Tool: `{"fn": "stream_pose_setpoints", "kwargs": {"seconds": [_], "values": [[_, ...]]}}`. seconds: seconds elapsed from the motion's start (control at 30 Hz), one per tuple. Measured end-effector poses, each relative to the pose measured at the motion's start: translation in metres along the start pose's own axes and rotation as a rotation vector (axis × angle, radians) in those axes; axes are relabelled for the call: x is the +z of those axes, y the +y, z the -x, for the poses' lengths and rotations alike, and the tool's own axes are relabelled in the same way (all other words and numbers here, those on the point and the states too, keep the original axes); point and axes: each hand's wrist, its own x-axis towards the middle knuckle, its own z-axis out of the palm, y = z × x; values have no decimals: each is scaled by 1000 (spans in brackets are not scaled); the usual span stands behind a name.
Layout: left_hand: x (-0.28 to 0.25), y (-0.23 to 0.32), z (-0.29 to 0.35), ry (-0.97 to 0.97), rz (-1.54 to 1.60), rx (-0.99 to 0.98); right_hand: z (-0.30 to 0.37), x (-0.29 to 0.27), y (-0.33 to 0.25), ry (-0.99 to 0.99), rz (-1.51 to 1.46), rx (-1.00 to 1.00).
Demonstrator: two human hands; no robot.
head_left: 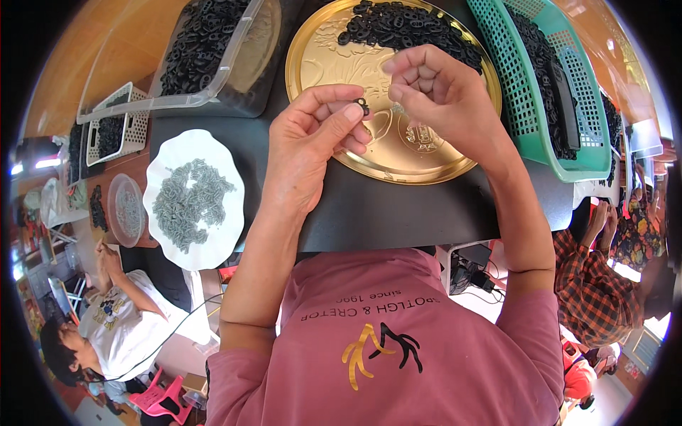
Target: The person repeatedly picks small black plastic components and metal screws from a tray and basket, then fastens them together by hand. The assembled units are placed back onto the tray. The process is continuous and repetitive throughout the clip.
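Observation:
My left hand (309,135) pinches a small black ring-shaped plastic piece (362,106) between thumb and forefinger. Close by on the right hovers my right hand (447,96), thumb and forefinger apart, with nothing visible between them. Both hands are above a round golden tray (307,64) with embossed patterns. A heap of similar black pieces (415,28) covers the tray's far side. To the left of my left arm stands a white scalloped plate (158,238) bearing many small metal springs (188,202).
A clear plastic bin (163,103) of black pieces stands at the far left, and a green basket (526,121) of them at the right. Further left are a white basket (135,131) and a round clear bowl (126,231). Co-workers sit on both sides.

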Motion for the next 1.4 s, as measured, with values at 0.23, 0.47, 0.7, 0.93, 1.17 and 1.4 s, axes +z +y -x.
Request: {"fn": "stream_pose_setpoints", "kwargs": {"seconds": [0.23,0.47,0.7,0.93,1.17,1.4], "values": [[-1,-3,-1,25,2,18,0,5,3,-34,-156,43],[-3,-2,0,13,-16,-13,2,9,13,-16,-115,89],[1,0,1,14,-33,6,4,14,11,7,-81,159],[0,-3,1,2,-60,27,5,16,10,-22,-23,149],[3,-1,1,32,-47,34,4,13,9,19,-9,87],[4,-1,1,30,-80,36,4,14,8,-17,79,65]]}}
